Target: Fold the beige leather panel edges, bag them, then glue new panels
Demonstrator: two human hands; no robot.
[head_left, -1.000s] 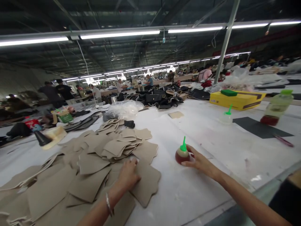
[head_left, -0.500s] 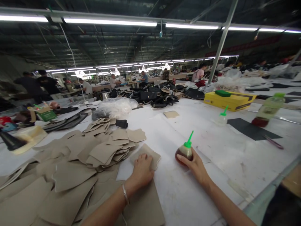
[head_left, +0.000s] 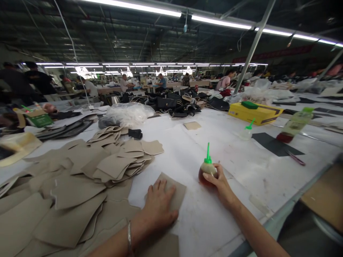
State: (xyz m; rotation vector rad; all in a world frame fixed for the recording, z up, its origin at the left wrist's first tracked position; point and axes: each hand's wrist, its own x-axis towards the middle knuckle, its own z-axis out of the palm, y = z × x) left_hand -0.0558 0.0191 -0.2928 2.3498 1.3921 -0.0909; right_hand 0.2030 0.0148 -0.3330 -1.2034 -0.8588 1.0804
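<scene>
My left hand [head_left: 158,205] lies with fingers spread on a grey-beige cut piece [head_left: 178,192], pressing it flat to the white table. In my right hand [head_left: 221,184] is a small round squeeze bottle [head_left: 207,171], upright, with a green nozzle and brownish-red liquid in its lower part. The fingers wrap its right side. Left of my left hand spreads a heap of similar beige pieces [head_left: 80,189]. A larger beige piece [head_left: 163,246] lies partly hidden under my left forearm.
Farther right stand a second nozzle bottle [head_left: 246,132], a yellow box [head_left: 253,113] and a tilted-looking plastic bottle [head_left: 294,125] with red liquid. A dark sheet [head_left: 276,144] and pink-handled tool [head_left: 296,158] lie nearby. Black pieces [head_left: 171,101] are piled behind; people sit beyond.
My left hand has opened from curled fingers to a flat spread, and the piece under it has turned. The squeeze bottle has tipped more upright in my right hand. The view has shifted slightly.
</scene>
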